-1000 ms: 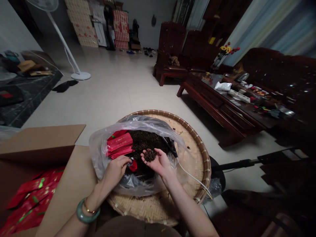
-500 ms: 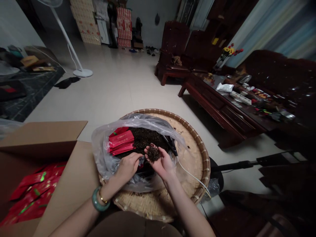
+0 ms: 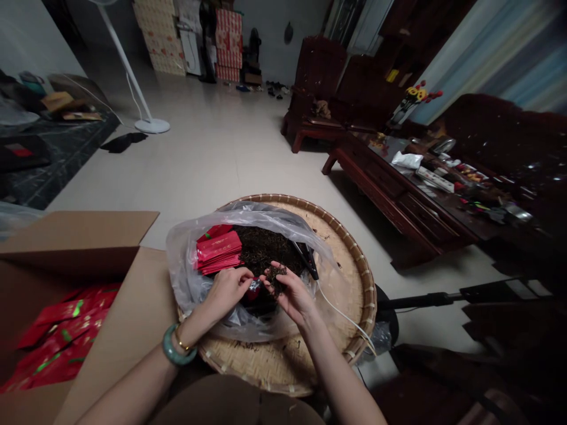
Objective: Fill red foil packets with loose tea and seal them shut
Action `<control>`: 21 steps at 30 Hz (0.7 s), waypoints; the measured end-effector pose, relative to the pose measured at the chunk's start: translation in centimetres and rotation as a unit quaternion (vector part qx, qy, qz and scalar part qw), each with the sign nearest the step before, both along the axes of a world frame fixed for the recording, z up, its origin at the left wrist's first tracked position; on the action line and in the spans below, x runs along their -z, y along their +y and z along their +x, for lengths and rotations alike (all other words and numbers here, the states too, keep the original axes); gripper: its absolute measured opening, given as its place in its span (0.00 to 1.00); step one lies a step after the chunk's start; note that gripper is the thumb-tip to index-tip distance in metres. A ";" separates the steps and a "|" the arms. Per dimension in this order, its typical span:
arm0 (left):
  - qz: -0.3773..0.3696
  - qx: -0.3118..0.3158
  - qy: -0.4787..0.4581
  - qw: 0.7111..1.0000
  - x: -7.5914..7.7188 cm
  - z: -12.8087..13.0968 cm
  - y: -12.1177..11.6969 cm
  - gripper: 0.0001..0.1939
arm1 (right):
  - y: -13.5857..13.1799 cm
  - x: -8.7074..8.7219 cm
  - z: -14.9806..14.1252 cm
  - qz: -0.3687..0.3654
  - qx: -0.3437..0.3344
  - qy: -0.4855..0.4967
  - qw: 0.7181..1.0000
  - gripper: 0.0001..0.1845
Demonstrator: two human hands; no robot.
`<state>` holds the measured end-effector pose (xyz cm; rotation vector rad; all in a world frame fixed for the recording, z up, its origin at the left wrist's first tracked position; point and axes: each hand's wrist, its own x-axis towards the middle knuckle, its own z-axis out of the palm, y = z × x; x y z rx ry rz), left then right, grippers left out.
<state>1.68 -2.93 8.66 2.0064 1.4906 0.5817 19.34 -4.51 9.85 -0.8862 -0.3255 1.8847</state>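
Observation:
My left hand [image 3: 228, 289] pinches the edge of a small red sachet [image 3: 254, 287] with a silvery inside, partly hidden by the fingers. Close beside its mouth, my right hand [image 3: 296, 297] is curled round a clump of dark dried tea leaves [image 3: 275, 279]. Both hands are over a clear plastic bag [image 3: 181, 245], spread open and holding more loose tea [image 3: 266, 243]. A stack of flat red sachets [image 3: 219, 251] lies on the tea at the left. At the right rests a black tong-like tool [image 3: 310, 262] with a white cord.
The bag sits on a round woven bamboo tray [image 3: 341, 248] with stray leaves on it. An open cardboard box [image 3: 117, 330] with red packets [image 3: 66, 330] stands at left. Beyond are a dark wooden table [image 3: 398, 200] with clutter and a white fan stand [image 3: 150, 125].
My left hand has carried the sachet rightward, close to my right hand. The right hand has turned inward, and its fingers have closed more over the tea leaves.

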 end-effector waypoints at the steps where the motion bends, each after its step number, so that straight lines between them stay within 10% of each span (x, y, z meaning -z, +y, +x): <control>1: -0.010 -0.001 -0.017 1.000 -0.1 0.0 0.0 0.09 | 0.0 -0.2 0.0 0.012 -0.010 -0.010 1.000 0.20; 6: -0.046 -0.003 -0.097 0.994 -0.2 0.8 0.1 0.10 | 0.3 -1.4 0.1 0.130 -0.070 -0.165 0.975 0.25; 12: -0.052 -0.023 -0.120 0.991 0.5 1.2 0.9 0.10 | 0.7 -1.5 0.4 0.301 -0.135 -0.453 0.828 0.24; 21: -0.041 -0.031 -0.132 0.990 0.9 1.2 1.9 0.14 | 1.6 -1.8 1.0 0.363 -0.211 -0.523 0.742 0.25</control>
